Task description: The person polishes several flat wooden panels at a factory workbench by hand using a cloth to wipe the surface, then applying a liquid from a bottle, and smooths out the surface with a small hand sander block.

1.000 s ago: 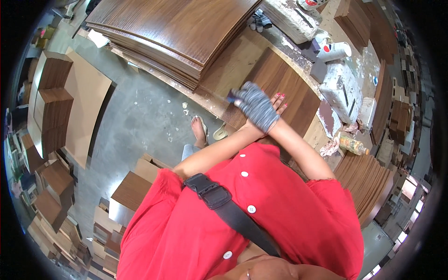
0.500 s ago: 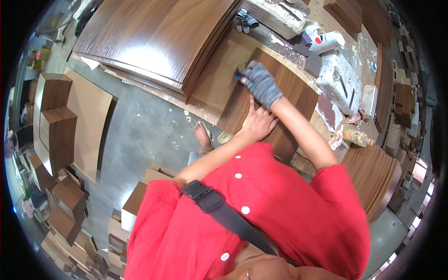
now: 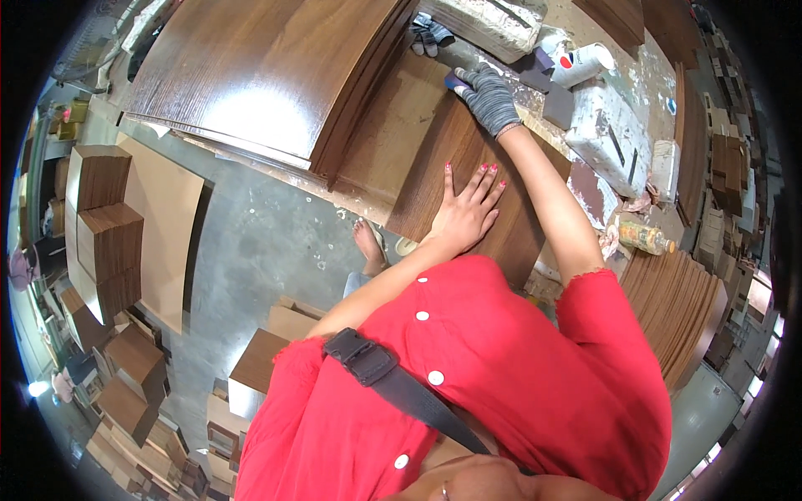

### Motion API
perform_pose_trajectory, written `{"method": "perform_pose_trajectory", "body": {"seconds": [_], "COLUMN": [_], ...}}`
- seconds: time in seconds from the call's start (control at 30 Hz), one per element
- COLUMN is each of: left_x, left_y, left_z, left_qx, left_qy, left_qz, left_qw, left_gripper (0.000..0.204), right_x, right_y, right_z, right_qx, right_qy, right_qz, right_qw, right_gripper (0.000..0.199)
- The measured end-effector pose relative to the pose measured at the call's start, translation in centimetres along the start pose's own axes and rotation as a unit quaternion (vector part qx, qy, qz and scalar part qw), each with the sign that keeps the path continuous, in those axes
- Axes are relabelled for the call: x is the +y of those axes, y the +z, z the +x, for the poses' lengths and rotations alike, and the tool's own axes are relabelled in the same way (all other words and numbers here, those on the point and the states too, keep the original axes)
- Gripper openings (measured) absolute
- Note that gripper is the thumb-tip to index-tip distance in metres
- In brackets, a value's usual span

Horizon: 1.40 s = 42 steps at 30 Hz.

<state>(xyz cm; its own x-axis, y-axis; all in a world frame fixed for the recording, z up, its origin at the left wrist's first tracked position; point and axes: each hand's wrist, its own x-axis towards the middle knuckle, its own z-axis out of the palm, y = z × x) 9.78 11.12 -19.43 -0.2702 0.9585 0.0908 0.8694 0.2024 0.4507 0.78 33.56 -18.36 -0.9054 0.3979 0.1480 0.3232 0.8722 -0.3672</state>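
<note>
A brown wood-grain panel (image 3: pixel 422 180) lies in front of me on the workbench. My left hand (image 3: pixel 462 210), bare with painted nails, rests flat on its near part, fingers spread. At the panel's far edge is my right hand (image 3: pixel 491 98) in a grey knit glove. Its fingers are closed round a small blue-purple sanding sponge (image 3: pixel 455 82), mostly hidden by the glove. Similar blocks, one dark grey (image 3: pixel 559 107) and one purple (image 3: pixel 532 70), lie to the right of that hand.
A tall stack of glossy brown panels (image 3: pixel 251 75) stands at the left. Beyond lies another pair of grey gloves (image 3: pixel 429 35). Paint-spattered white blocks (image 3: pixel 608 142), a white cup (image 3: pixel 582 65) and a bottle (image 3: pixel 646 238) sit on the right. Stacked boards (image 3: pixel 675 305) stand at my right side.
My right hand has slid away from me with the sponge, from mid-panel to the far edge. My left hand stays on the panel, its fingers now spread and uncovered.
</note>
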Motion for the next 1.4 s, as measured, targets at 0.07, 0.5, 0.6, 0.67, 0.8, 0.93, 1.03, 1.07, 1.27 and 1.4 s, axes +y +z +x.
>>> {"method": "perform_pose_trajectory", "body": {"seconds": [0.07,0.5,0.6,0.67,0.8,0.93,1.03,1.07,1.27,1.4], "left_x": [0.2,0.2,0.4,0.5,0.6,0.7,0.4,0.5,0.9,1.5], "left_y": [0.2,0.4,0.2,0.0,-0.3,0.0,0.0,0.0,-0.9,-0.7], "left_z": [0.0,-0.2,0.1,0.2,0.2,0.3,0.1,0.2,0.4,0.5], "left_qx": [-0.002,-0.03,-0.001,-0.006,-0.009,-0.015,-0.011,-0.009,-0.008,0.0], "left_qy": [0.005,-0.01,0.001,0.003,0.004,0.011,0.011,0.011,0.019,0.029], "left_qz": [-0.003,0.01,0.014,0.014,0.018,0.031,0.032,0.028,0.032,0.028], "left_qw": [1.0,0.999,1.0,1.0,1.0,0.999,0.999,1.0,0.999,0.999], "left_gripper": [0.053,0.049,0.051,0.054,0.053,0.054,0.054,0.054,0.054,0.052], "right_x": [-0.4,-5.2,-1.4,1.0,2.4,2.3,0.6,1.5,6.4,6.1], "right_y": [-0.4,-0.7,-0.3,0.4,0.1,2.6,1.9,1.8,-3.0,-1.2], "right_z": [-1.0,-5.1,-2.1,0.1,2.4,1.7,-0.4,-1.8,-8.9,-7.0], "right_qx": [0.01,-0.075,-0.016,0.01,0.042,0.058,0.052,0.08,0.084,0.165], "right_qy": [-0.042,-0.081,-0.08,-0.06,0.039,0.125,0.167,0.156,0.269,0.179], "right_qz": [0.017,0.022,0.015,-0.008,0.072,0.12,0.08,0.066,0.172,0.102], "right_qw": [0.999,0.994,0.997,0.998,0.996,0.983,0.981,0.982,0.944,0.965], "right_gripper": [0.034,0.032,0.03,0.03,0.042,0.047,0.042,0.04,0.038,0.035]}}
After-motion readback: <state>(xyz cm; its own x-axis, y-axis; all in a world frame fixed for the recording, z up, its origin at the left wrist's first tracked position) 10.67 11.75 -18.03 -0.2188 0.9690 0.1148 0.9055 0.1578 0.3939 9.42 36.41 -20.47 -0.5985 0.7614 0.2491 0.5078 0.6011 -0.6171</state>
